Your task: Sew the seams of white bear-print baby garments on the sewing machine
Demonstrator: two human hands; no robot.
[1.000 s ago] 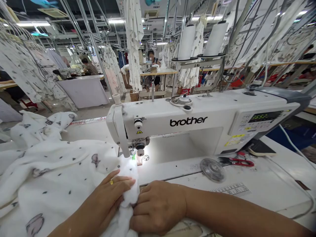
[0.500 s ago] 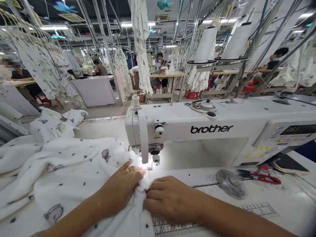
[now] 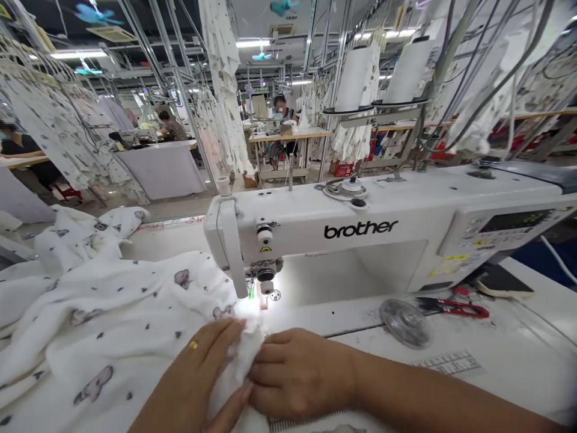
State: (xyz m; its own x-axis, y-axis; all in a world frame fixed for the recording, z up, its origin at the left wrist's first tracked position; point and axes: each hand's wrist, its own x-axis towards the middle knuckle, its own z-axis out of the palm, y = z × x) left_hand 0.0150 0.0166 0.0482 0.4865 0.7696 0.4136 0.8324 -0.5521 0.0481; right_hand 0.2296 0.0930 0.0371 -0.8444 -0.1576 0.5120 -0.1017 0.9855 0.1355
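Note:
A white printed fabric [image 3: 112, 319] lies heaped on the table to the left of a white Brother sewing machine [image 3: 360, 234]. My left hand [image 3: 198, 376], with a gold ring, pinches a bunched fold of that fabric just in front of the needle and presser foot [image 3: 262, 294]. Pressed against it from the right, my right hand [image 3: 300, 373] is closed with its fingers curled on the same fold. The fabric edge sits a short way in front of the lit needle area.
Red-handled snips [image 3: 453, 308] and a round bobbin cover [image 3: 404, 322] lie on the table to the right. Two thread cones [image 3: 383, 72] stand behind the machine. Printed garments [image 3: 225, 84] hang overhead. Other people sit at distant tables [image 3: 288, 135].
My hands and the fabric fold have drawn back slightly from the presser foot. The left fingers have shifted from lying over the cloth to pinching it. The head view swung a little.

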